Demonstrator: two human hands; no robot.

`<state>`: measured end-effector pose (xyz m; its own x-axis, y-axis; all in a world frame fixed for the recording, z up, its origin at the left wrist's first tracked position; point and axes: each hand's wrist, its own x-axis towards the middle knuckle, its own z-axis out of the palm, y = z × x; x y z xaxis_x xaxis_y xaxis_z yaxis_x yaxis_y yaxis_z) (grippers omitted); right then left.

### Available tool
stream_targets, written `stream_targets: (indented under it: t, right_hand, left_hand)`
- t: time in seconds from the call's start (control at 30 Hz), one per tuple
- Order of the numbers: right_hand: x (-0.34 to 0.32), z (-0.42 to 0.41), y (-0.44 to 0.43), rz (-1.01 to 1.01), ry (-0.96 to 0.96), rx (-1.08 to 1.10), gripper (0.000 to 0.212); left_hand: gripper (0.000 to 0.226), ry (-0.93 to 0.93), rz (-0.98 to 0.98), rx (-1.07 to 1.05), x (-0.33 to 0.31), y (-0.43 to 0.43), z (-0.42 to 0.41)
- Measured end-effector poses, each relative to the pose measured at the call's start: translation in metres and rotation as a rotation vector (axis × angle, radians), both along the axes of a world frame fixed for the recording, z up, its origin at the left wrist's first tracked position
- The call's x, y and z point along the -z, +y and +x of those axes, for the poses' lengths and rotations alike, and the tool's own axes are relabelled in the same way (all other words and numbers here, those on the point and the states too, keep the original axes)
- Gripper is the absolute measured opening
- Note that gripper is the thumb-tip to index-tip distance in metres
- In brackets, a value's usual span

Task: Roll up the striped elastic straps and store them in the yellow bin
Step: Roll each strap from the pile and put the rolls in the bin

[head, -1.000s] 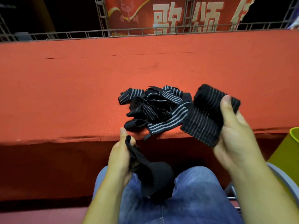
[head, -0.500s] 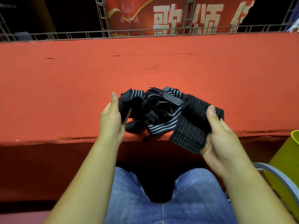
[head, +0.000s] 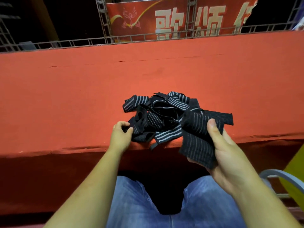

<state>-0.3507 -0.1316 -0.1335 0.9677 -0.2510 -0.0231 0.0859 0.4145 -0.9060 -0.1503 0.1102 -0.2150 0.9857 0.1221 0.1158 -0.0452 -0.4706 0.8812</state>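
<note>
Striped straps point(head: 164, 111) piled on table point(head: 74, 99) — right hand point(head: 230, 155) grips one, left hand point(head: 120, 137) pinches pile; banner point(head: 144, 20): 歌颂

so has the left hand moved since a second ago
Yes. The left hand went forward from below the red table's front edge onto the tabletop, and now pinches the left side of the strap pile.

right hand point(head: 228, 155) grips a dark striped strap point(head: 199, 137) at the near edge of the red table point(head: 65, 99); left hand point(head: 120, 135) pinches the tangled strap pile point(head: 161, 116); yellow bin point(head: 296, 175) far right
</note>
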Motion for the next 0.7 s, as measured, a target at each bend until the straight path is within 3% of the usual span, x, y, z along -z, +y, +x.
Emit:
stream_targets:
  t: [0.2, 0.37, 0.57, 0.7]
  right_hand:
    - [-0.002, -0.003, 0.006, -0.014, -0.007, 0.012, 0.039]
    - [-0.003, -0.003, 0.007, -0.06, -0.022, 0.017, 0.039]
    - [-0.005, -0.006, 0.012, -0.079, -0.035, -0.032, 0.042]
    - [-0.005, -0.008, 0.012, -0.072, -0.055, -0.076, 0.039]
  left_hand:
    - [0.03, 0.075, 0.17, -0.147, -0.003, 0.004, -0.002]
    - [0.044, 0.049, 0.024, -0.24, -0.007, 0.003, -0.014]
    - [0.046, 0.095, -0.025, -0.089, 0.01, 0.009, -0.018]
    - [0.056, 0.048, -0.19, -0.215, 0.001, 0.013, -0.022]
